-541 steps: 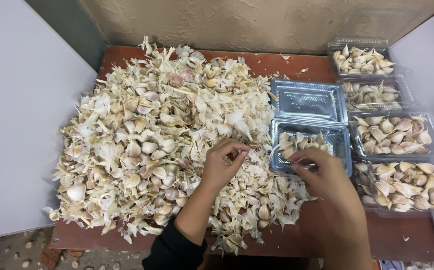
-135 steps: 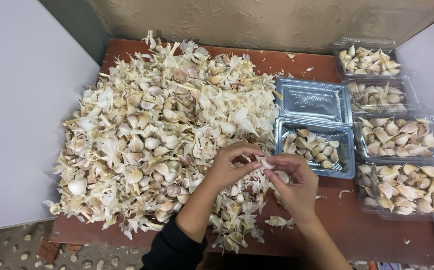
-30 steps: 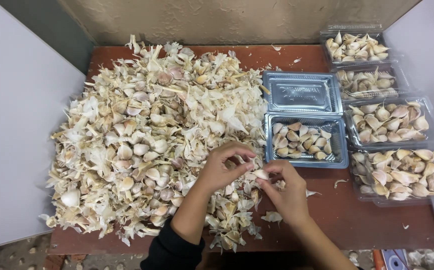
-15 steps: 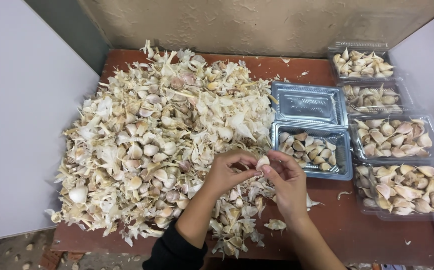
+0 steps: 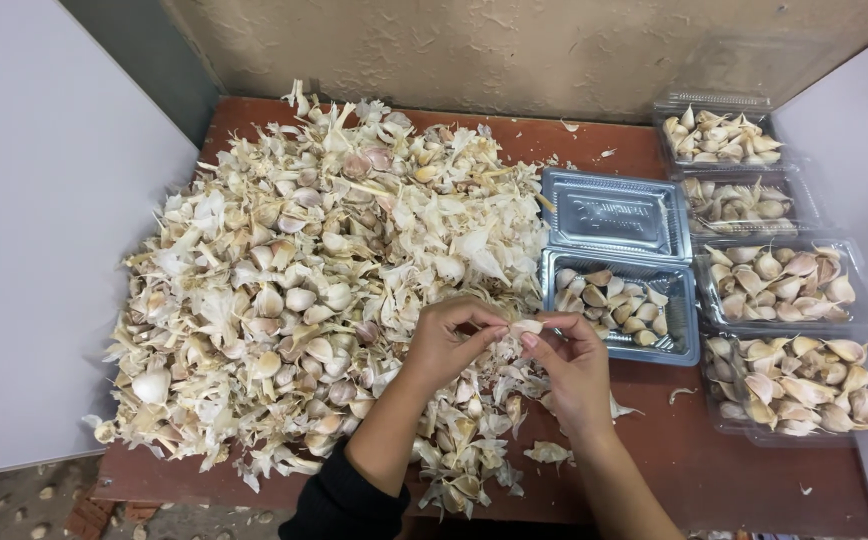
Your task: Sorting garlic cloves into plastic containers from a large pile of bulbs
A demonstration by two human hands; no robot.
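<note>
While you are working at the lower middle of the frame, your left hand (image 5: 444, 345) and right hand (image 5: 572, 365) are meeting fingertip to fingertip, both pinching one small garlic clove (image 5: 527, 326) just above the near edge of the big garlic pile (image 5: 324, 280). That clove is looking light and firm, likely with a dry papery skin that slips and flakes, so you are doing well gripping it at its two ends with thumb and forefinger rather than squeezing its belly; it probably bruises if crushed. The pile is filling the left and centre of the frame, a loose heap of pale cloves, brittle husks and stalk bits that is shifting easily under a touch. Right of your hands a clear plastic tray (image 5: 679, 352) is lying partly filled with cloves, its empty hinged lid (image 5: 614, 212) above it; thin, springy plastic, by the look. Four fuller trays (image 5: 784, 285) are lining the right edge on the reddish-brown table (image 5: 734, 450)
</note>
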